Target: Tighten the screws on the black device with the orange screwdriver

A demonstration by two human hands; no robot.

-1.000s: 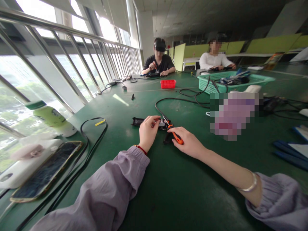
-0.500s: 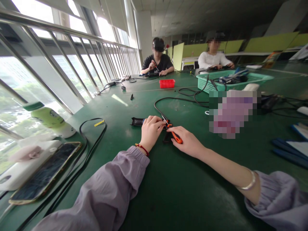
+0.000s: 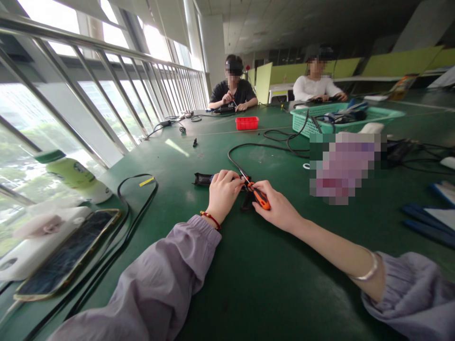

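My left hand [image 3: 224, 192] is closed over a black tube-shaped device [image 3: 202, 179] lying on the green table; its middle is hidden under my fingers. A black cord [image 3: 234, 163] runs up from the device's right end. My right hand [image 3: 275, 208] grips a screwdriver [image 3: 261, 196] by its orange and black handle. The thin shaft points up and left to the device's right end, by my left fingertips; the exact contact spot is too small to make out. Below the handle lies a small dark piece [image 3: 246, 202], partly hidden.
A red tray [image 3: 247, 123] and a green basket [image 3: 302, 124] of tools and cables stand farther back. Left are a bottle [image 3: 76, 176], a phone [image 3: 69, 253] and a black strap [image 3: 133, 218]. Blue-edged gloves [image 3: 428, 222] lie right. Two people [image 3: 232, 90] sit opposite.
The fingers of my right hand have shifted on the screwdriver, so more of its handle shows. My left hand and the device have stayed in place.
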